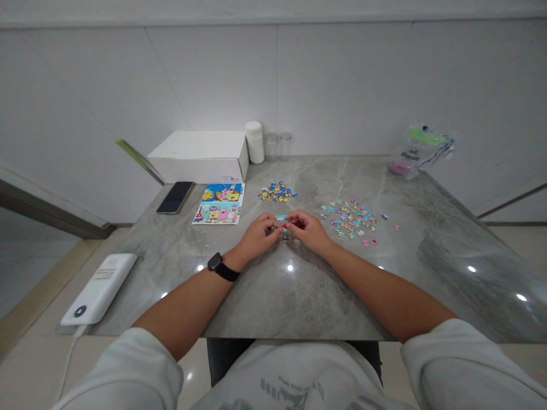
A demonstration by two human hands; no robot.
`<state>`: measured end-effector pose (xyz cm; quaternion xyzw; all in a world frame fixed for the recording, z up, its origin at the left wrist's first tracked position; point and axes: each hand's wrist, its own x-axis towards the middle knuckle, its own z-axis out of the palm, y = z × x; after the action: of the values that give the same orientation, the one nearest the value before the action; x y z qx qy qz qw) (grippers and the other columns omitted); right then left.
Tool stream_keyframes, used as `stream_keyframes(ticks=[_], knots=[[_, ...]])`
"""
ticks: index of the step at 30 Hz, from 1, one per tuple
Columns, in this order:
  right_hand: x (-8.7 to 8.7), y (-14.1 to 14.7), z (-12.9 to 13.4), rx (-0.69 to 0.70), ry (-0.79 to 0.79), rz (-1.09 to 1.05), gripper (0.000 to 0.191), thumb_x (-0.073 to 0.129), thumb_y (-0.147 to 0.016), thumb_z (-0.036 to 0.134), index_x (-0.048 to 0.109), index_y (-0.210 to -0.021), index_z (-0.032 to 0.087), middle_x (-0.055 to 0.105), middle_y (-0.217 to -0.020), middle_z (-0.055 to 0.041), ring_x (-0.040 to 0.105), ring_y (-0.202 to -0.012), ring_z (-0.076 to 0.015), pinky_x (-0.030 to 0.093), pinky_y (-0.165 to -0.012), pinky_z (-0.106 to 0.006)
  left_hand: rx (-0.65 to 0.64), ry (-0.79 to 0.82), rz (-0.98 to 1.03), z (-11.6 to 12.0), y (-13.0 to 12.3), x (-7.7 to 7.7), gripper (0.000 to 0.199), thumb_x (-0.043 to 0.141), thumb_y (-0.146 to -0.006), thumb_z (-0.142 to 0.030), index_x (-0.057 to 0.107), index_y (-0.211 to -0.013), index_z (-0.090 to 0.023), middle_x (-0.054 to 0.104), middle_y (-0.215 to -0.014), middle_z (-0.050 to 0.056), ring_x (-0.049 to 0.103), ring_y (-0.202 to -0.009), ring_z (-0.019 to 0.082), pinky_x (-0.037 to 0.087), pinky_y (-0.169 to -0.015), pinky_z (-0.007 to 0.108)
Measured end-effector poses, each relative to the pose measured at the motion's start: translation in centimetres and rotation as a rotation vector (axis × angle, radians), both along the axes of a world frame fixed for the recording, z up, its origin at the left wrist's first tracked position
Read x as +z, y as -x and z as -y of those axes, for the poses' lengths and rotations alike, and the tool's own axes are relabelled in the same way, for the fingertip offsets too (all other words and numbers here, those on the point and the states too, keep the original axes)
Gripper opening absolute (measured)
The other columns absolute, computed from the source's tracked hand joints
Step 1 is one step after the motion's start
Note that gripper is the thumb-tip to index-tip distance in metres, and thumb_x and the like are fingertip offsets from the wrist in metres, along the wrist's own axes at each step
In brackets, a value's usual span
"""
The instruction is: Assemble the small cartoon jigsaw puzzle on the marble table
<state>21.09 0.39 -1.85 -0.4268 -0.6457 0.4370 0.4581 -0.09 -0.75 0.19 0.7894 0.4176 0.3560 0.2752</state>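
My left hand (260,234) and my right hand (309,230) meet over the middle of the table, thumbs and fingers pinched. Between the fingertips shows a small jigsaw puzzle piece (284,226) with red on it, and both hands are closed on it. Light-blue puzzle pieces (281,217) lie just beyond the fingers, partly hidden by them. A loose spread of pastel puzzle pieces (351,218) is right of my right hand. Farther back sits a pile of yellow and blue puzzle pieces (277,192). Left of my left hand lies a printed cartoon picture sheet (219,204).
A phone (175,197) lies left of the sheet. Behind stand a white box (199,156), a white bottle (254,142) and two clear glasses (278,147). A plastic bag (421,152) rests at the back right corner. A white power bank (99,289) with a cable is at the left edge.
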Motion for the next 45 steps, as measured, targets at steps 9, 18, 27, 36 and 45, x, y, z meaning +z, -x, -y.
stream_keyframes(ticks=[9, 18, 27, 36, 45], knots=[[0.3, -0.2, 0.2, -0.018, 0.006, 0.033, 0.029, 0.073, -0.085, 0.043, 0.073, -0.106, 0.022, 0.073, -0.08, -0.0001, 0.061, -0.067, -0.0155, 0.047, -0.064, -0.029, -0.012, -0.136, -0.071, 0.0, 0.5, -0.1, 0.03, 0.074, -0.086, -0.017, 0.065, -0.114, -0.022, 0.067, -0.112, 0.005, 0.063, -0.098, 0.019, 0.054, -0.086, 0.034], [0.6, -0.2, 0.5, 0.024, -0.047, 0.107, 0.03, 0.072, -0.088, 0.043, 0.073, -0.11, 0.023, 0.074, -0.081, -0.0008, 0.064, -0.069, -0.0168, 0.049, -0.068, -0.03, -0.026, -0.177, -0.107, 0.2, 0.4, 0.2, 0.02, 0.074, -0.092, -0.021, 0.071, -0.111, -0.022, 0.066, -0.109, 0.006, 0.064, -0.101, 0.021, 0.055, -0.089, 0.035], [0.9, -1.9, 0.1, -0.035, -0.333, 0.449, 0.019, 0.063, -0.093, 0.024, 0.077, -0.106, 0.022, 0.076, -0.093, -0.0061, 0.064, -0.079, -0.0198, 0.049, -0.081, -0.034, 0.013, -0.165, -0.349, 0.5, 1.5, 0.9, 0.017, 0.078, -0.09, -0.032, 0.076, -0.105, -0.024, 0.067, -0.111, 0.008, 0.066, -0.103, 0.025, 0.054, -0.095, 0.041], [1.2, -1.9, 0.8, 0.177, -0.53, 0.707, 0.014, 0.069, -0.095, 0.026, 0.081, -0.1, 0.023, 0.075, -0.102, -0.0096, 0.065, -0.098, -0.026, 0.047, -0.092, -0.04, 0.04, -0.188, -0.447, 0.6, 1.7, 0.7, 0.023, 0.08, -0.088, -0.034, 0.075, -0.108, -0.025, 0.067, -0.114, 0.009, 0.067, -0.104, 0.027, 0.054, -0.095, 0.044], [0.9, -1.9, 0.8, 0.2, -0.508, 0.805, 0.011, 0.076, -0.093, 0.026, 0.081, -0.103, 0.024, 0.074, -0.104, -0.0075, 0.065, -0.101, -0.0255, 0.045, -0.091, -0.039, 0.016, -0.132, -0.42, 0.4, 1.4, 0.0, 0.015, 0.076, -0.09, -0.031, 0.078, -0.105, -0.027, 0.068, -0.113, 0.007, 0.067, -0.103, 0.026, 0.053, -0.096, 0.043]])
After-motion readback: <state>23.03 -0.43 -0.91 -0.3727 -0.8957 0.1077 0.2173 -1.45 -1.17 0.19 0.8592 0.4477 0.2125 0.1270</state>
